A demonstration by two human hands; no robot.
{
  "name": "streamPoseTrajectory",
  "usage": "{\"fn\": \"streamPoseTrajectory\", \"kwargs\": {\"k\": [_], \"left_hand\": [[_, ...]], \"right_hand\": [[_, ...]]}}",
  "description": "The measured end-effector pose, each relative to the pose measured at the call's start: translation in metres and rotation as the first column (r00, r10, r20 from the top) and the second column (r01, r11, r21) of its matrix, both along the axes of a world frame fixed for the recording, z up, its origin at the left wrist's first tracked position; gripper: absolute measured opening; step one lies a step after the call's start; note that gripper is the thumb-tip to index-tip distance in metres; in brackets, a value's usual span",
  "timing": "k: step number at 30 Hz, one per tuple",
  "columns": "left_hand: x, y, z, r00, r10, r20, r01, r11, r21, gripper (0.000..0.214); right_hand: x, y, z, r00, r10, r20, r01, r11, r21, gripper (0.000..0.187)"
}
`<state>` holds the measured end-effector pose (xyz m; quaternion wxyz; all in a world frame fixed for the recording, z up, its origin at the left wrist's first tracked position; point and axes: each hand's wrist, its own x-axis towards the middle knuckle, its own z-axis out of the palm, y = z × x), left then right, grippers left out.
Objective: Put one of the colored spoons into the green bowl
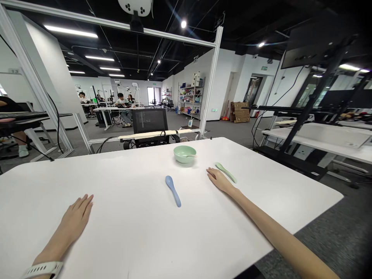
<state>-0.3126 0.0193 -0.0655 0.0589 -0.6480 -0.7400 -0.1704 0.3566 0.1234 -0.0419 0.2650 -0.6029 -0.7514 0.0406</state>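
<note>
My left hand (76, 217) lies flat on the white table (130, 240) near the front left, holding nothing, with a white band on the wrist. My right hand (219, 181) rests palm down farther forward, its fingertips close beside a pale green plastic spoon (226, 172). Between the hands lies a blue plastic spoon (173, 190), bowl end pointing away from me. Beyond it stands a pale green bowl (185, 154) with a thin utensil resting inside, partly hidden by the rim.
A black office chair (150, 122) stands beyond the table's far edge, inside a white metal frame (210, 81). Another white desk (316, 135) with black stands is on the right. People sit at benches (119, 109) far back, beside a shelf unit (190, 97).
</note>
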Motion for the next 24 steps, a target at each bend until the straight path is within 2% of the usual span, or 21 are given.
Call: {"fn": "streamPoseTrajectory", "kwargs": {"k": [2,4,8,10,12,15,19,21,24], "left_hand": [[0.000,0.000,0.000,1.000,-0.004,-0.014,0.004,1.000,0.005,0.077],[0.000,-0.001,0.000,1.000,-0.010,-0.030,0.010,1.000,0.009,0.077],[-0.002,0.000,-0.002,0.999,-0.006,-0.051,0.006,1.000,0.014,0.076],[-0.002,0.001,-0.002,0.999,-0.005,-0.049,0.006,1.000,0.014,0.077],[0.000,0.000,0.000,0.999,-0.005,-0.042,0.006,1.000,0.009,0.077],[0.004,-0.002,0.004,0.999,-0.009,-0.038,0.009,1.000,0.002,0.075],[0.011,-0.008,0.011,0.999,-0.013,-0.042,0.013,1.000,0.002,0.072],[0.013,-0.009,0.013,0.999,-0.003,-0.038,0.003,1.000,-0.003,0.071],[0.014,-0.009,0.011,0.999,0.011,-0.033,-0.011,1.000,-0.001,0.071]], "right_hand": [[-0.003,0.005,0.009,1.000,-0.030,-0.007,0.030,0.999,0.034,0.046],[-0.012,0.014,0.027,0.998,-0.050,-0.022,0.052,0.994,0.096,0.046],[-0.049,0.045,0.083,1.000,-0.019,-0.004,0.020,0.983,0.182,0.040],[-0.072,0.062,0.110,0.996,-0.018,0.087,0.007,0.993,0.121,0.037],[-0.092,0.077,0.128,0.976,-0.046,0.212,0.049,0.999,-0.010,0.033],[-0.111,0.094,0.138,0.954,-0.058,0.294,0.101,0.986,-0.133,0.023],[-0.121,0.108,0.134,0.946,-0.058,0.318,0.128,0.970,-0.205,0.014],[-0.122,0.110,0.133,0.947,-0.057,0.315,0.128,0.970,-0.207,0.016],[-0.117,0.108,0.138,0.954,-0.073,0.289,0.118,0.983,-0.143,0.029]]}}
